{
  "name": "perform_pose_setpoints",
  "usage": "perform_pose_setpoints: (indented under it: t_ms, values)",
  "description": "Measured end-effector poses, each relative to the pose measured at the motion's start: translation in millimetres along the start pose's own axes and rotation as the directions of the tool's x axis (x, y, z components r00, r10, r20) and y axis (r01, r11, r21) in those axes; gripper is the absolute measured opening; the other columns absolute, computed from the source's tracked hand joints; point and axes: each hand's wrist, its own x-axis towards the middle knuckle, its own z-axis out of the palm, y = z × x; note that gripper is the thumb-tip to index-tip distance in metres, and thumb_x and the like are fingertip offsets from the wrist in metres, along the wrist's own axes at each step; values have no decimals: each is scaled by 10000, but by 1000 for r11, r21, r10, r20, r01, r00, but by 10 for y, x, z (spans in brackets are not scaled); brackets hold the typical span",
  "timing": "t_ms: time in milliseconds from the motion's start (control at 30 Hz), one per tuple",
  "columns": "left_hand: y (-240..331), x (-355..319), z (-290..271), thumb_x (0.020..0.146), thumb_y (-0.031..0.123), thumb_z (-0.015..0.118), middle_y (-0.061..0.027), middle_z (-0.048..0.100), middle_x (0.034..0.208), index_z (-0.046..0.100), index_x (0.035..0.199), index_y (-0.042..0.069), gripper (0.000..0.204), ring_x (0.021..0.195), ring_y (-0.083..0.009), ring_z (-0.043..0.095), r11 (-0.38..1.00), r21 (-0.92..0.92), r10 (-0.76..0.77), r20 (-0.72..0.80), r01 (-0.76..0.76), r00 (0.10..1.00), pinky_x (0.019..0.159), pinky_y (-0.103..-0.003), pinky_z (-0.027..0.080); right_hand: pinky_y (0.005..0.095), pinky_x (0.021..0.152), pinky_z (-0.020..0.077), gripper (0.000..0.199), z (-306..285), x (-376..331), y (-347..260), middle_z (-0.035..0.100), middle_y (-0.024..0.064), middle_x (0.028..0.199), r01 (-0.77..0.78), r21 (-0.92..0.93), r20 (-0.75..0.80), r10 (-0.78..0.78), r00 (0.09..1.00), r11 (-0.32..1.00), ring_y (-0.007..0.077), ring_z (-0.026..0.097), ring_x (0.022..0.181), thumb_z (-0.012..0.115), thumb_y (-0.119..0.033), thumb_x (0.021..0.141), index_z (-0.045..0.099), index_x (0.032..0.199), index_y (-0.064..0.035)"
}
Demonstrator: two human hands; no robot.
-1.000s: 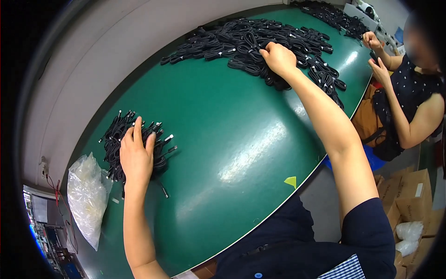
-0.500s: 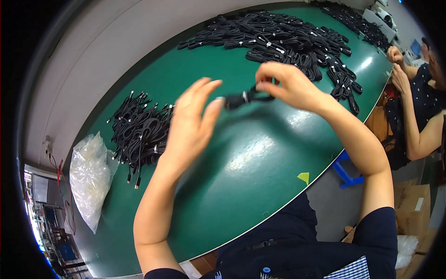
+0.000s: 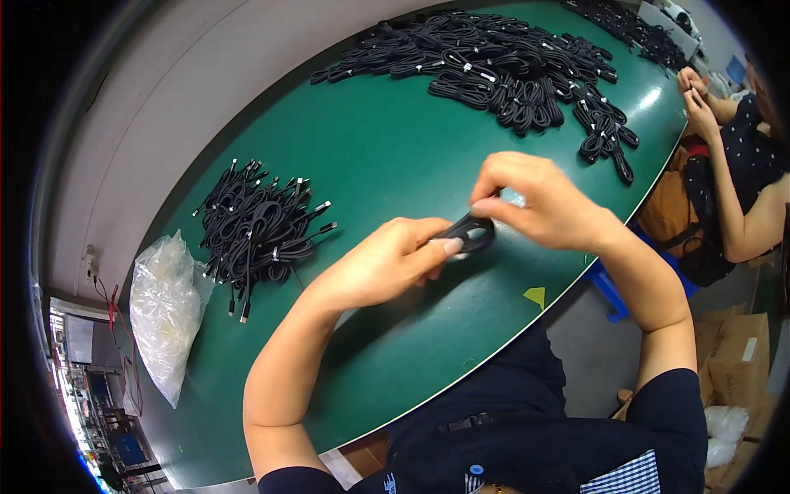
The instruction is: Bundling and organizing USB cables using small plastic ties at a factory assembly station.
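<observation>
A coiled black cable (image 3: 477,235) is held over the table in front of me. My left hand (image 3: 387,262) is closed round one end of the coil, with the thumb pressed on top. At the other end, the thumb and fingertips of my right hand (image 3: 539,202) pinch the loops. Part of the coil is hidden inside my left fingers. Left of my hands lies a heap of black cables (image 3: 255,230) with metal plugs sticking out.
Bundled black cables (image 3: 494,62) cover the far side of the green table (image 3: 378,148). A clear plastic bag (image 3: 169,309) rests at the left, and a yellow-green tape piece (image 3: 535,295) marks the near edge. A co-worker (image 3: 741,181) sits at the right, near cardboard boxes (image 3: 732,362).
Both hands have come nearer to me and closer together. My left hand, open beside the coil before, now grips it. My right hand still holds the cable.
</observation>
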Motion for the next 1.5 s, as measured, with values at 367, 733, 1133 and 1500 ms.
perform_pose_setpoints:
  t_ms: [367, 733, 1133, 1500]
  values:
    - [168, -12, 132, 992, 295, 440, -29, 573, 779, 528, 1250, 31, 379, 673, -89, 534, 991, -130, 36, -29, -40, 999, 625, -244, 459, 202, 599, 459, 86, -96, -166, -55, 582, 4, 746, -363, 539, 98, 371, 923, 760, 54, 553, 657, 625, -90, 881, 585, 868, -15]
    - [142, 136, 348, 1008, 339, 377, -25, 554, 576, 583, 844, 28, 407, 498, -82, 521, 985, 157, 98, -218, -64, 971, 476, -256, 423, 188, 575, 406, 204, 156, -211, 24, 578, -9, 716, -328, 766, 38, 470, 882, 553, 46, 514, 638, 636, -224, 900, 561, 828, -49]
    - [-145, 283, 99, 1014, 237, 326, -125, 625, 997, 503, 1147, 13, 315, 837, -179, 641, 564, -783, -108, -383, -260, 918, 720, -301, 557, 362, 719, 496, 282, 455, -134, -45, 574, 95, 969, 216, -234, -243, -273, 931, 948, 274, 580, 830, 666, 2, 688, 633, 956, -80]
    - [-133, 139, 19, 951, 159, 495, -95, 621, 1075, 403, 1353, -25, 451, 887, -119, 620, 754, -654, -138, -63, 63, 988, 720, -235, 527, 340, 583, 476, 263, 339, -94, -279, 503, 56, 835, 338, -103, 148, -321, 935, 936, 221, 557, 713, 665, -11, 690, 611, 936, -87]
